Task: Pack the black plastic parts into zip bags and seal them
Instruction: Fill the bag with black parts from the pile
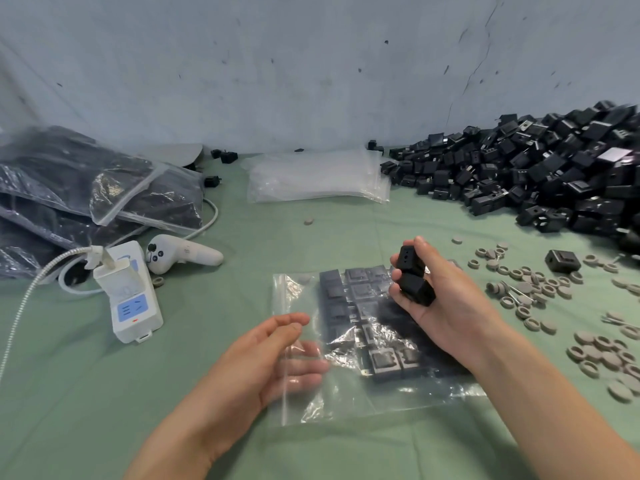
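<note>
The right hand (446, 317) gripped two black parts (412, 275) above the zip bag (346, 403), while the left hand (256, 358) lay relaxed, its straight fingers inside the bag's open mouth. The bag lay flat on the green cloth (104, 393), with rows of parts (353, 299) inside. The loose pile (554, 174) lay at far right.
</note>
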`<state>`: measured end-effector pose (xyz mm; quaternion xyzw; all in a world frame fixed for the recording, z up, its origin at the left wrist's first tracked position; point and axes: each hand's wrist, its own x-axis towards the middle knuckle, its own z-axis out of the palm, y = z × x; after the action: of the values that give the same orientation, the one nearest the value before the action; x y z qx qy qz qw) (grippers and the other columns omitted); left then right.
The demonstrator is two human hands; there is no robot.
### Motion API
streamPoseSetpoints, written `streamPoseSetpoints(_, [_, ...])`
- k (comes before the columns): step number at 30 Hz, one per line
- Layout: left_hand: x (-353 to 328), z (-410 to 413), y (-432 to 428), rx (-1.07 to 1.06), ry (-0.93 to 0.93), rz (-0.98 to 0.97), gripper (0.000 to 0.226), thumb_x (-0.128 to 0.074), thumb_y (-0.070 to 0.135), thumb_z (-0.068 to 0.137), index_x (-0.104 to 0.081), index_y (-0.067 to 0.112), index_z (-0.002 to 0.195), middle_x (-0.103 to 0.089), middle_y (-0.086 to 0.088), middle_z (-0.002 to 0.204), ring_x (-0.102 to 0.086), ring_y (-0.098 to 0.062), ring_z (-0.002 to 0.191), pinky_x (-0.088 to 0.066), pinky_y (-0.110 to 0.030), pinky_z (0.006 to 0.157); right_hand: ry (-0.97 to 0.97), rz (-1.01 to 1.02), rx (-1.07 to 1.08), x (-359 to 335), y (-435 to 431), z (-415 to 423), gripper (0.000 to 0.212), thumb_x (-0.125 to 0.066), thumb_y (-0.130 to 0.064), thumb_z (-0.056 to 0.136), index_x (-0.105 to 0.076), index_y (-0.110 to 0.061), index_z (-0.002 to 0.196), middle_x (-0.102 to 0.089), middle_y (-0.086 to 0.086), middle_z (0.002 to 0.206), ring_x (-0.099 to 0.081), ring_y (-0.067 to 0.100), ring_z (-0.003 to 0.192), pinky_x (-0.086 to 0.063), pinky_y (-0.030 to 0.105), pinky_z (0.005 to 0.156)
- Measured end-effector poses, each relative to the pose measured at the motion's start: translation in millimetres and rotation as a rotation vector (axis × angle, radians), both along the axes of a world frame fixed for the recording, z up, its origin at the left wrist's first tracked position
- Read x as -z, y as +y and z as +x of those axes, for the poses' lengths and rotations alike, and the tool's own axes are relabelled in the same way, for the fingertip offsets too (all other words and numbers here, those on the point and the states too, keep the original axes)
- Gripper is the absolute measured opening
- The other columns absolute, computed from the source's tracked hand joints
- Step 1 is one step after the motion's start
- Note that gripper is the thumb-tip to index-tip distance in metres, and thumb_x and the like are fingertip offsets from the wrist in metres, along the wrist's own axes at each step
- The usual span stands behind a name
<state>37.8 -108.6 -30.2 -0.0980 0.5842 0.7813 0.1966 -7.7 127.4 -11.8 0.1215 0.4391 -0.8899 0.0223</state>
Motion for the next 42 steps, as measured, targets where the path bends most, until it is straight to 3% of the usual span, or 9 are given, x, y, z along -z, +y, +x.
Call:
streamPoseSetpoints(5, [3.9,-5.4,-14.5,-0.214,0.13,-0.2,0.019,-0.052,0.014,0.1,-0.07,0.013,0.103,-0.072,-0.01,0.081,-0.067,-0.019,0.062,-0.056,-0.026,0.05,0.022,-0.034,-0.063,-3.1,-1.5,3.7,0.022,-0.058,-0.017,0.099,-0.067,-0.007,0.117,-0.063,0.018,0.112,-0.067,0.021,0.077,-0.059,0.03,0.07])
streamPoseSetpoints(10, [-0.5,-6.4,-10.4,-0.486,0.59,-0.676,0.017,-0.054,0.029,0.098,-0.068,0.036,0.092,-0.068,0.01,0.08,-0.061,-0.013,0.068,-0.051,-0.031,0.063,0.174,0.371,-0.183,-10.6,-10.7,11.9,0.029,-0.065,-0.016,0.096,-0.07,-0.027,0.122,-0.074,0.005,0.105,-0.071,0.015,0.085,-0.055,0.024,0.067])
streamPoseSetpoints(15, [-16.4,4.6,19.6,-0.294,0.634,-0.338,0.016,-0.055,0.042,0.094,-0.068,0.034,0.101,-0.07,0.002,0.089,-0.064,-0.013,0.071,-0.053,-0.023,0.057,0.467,0.792,-0.278,-16.2,-30.6,22.5,0.031,-0.075,-0.025,0.089,-0.063,-0.04,0.114,-0.071,-0.018,0.11,-0.067,0.004,0.084,-0.054,0.019,0.071])
streamPoseSetpoints(20, [-22.2,7.6,28.0,-0.134,0.63,-0.21,0.022,-0.061,0.044,0.091,-0.068,0.032,0.107,-0.074,-0.002,0.094,-0.068,-0.015,0.078,-0.055,-0.026,0.061,0.585,0.957,-0.275,-11.0,-45.0,30.3,0.029,-0.077,-0.041,0.085,-0.062,-0.048,0.109,-0.07,-0.009,0.087,-0.064,0.004,0.073,-0.052,0.021,0.066])
streamPoseSetpoints(23, [-22.2,5.4,20.8,-0.157,0.607,-0.185,0.029,-0.066,0.04,0.087,-0.067,0.025,0.112,-0.075,-0.003,0.1,-0.07,-0.015,0.082,-0.055,-0.021,0.065,0.638,0.979,-0.255,-10.9,-49.7,31.0,0.033,-0.076,-0.043,0.085,-0.062,-0.048,0.115,-0.065,-0.021,0.097,-0.064,0.006,0.078,-0.048,0.015,0.068])
streamPoseSetpoints(27, [-14.5,1.1,-8.6,-0.346,0.506,-0.447,0.025,-0.062,0.04,0.087,-0.064,0.022,0.104,-0.076,0.004,0.091,-0.069,-0.006,0.077,-0.053,-0.02,0.066,0.503,0.839,-0.151,-13.2,-41.2,25.7,0.023,-0.063,-0.042,0.093,-0.066,-0.04,0.115,-0.069,-0.007,0.102,-0.063,0.029,0.079,-0.055,0.035,0.065])
streamPoseSetpoints(30, [0.2,2.1,-34.6,-0.367,0.474,-0.835,0.011,-0.063,0.041,0.089,-0.063,0.03,0.091,-0.07,0.025,0.08,-0.063,0.008,0.077,-0.041,-0.006,0.063,0.22,0.496,-0.05,-13.4,-23.7,15.4,0.018,-0.06,-0.021,0.097,-0.072,-0.023,0.11,-0.071,0.01,0.112,-0.068,0.017,0.089,-0.058,0.029,0.081])
streamPoseSetpoints(35, [11.8,6.7,-40.9,-0.198,0.436,-0.986,0.01,-0.065,0.038,0.09,-0.066,0.032,0.082,-0.07,0.017,0.078,-0.061,0.012,0.073,-0.038,-0.003,0.059,0.068,0.082,-0.001,-11.1,1.2,4.3,0.035,-0.051,-0.007,0.091,-0.06,-0.008,0.125,-0.057,0.023,0.131,-0.061,0.024,0.107,-0.053,0.035,0.101])
streamPoseSetpoints(42, [15.1,6.8,-29.4,-0.111,0.447,-0.972,0.011,-0.063,0.045,0.089,-0.065,0.034,0.087,-0.069,0.025,0.084,-0.064,0.001,0.073,-0.042,-0.009,0.061,0.055,-0.051,0.044,-6.0,4.2,-3.0,0.04,-0.044,-0.001,0.084,-0.062,-0.007,0.12,-0.057,0.019,0.124,-0.061,0.026,0.105,-0.056,0.028,0.086])
